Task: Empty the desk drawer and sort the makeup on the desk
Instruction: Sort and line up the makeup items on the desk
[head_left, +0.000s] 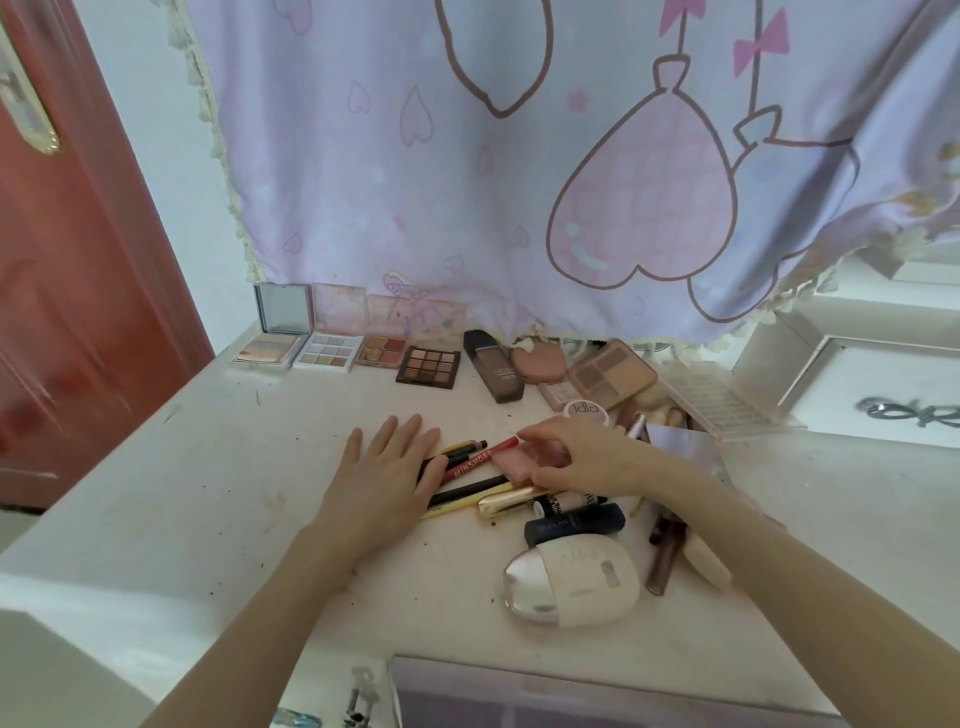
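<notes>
On the white desk (208, 467) lies a heap of makeup. My left hand (387, 467) lies flat with straight fingers on the ends of several pencils (467, 457), among them a red one. My right hand (582, 457) pinches a small pink compact (511, 465) lying on the pencils. Below them rest a gold tube (506, 501), a dark blue tube (574, 525) and a white egg-shaped case (571, 579). Open eyeshadow palettes (322, 348) stand in a row at the back, beside a dark palette (428, 366).
A brown foundation bottle (496, 371), a pink puff case (537, 364) and a tan palette (610, 374) lie under the lilac curtain (519, 182). A clear ribbed tray (727, 405) sits right. A red door (62, 286) stands left. The open drawer (571, 696) is at the bottom.
</notes>
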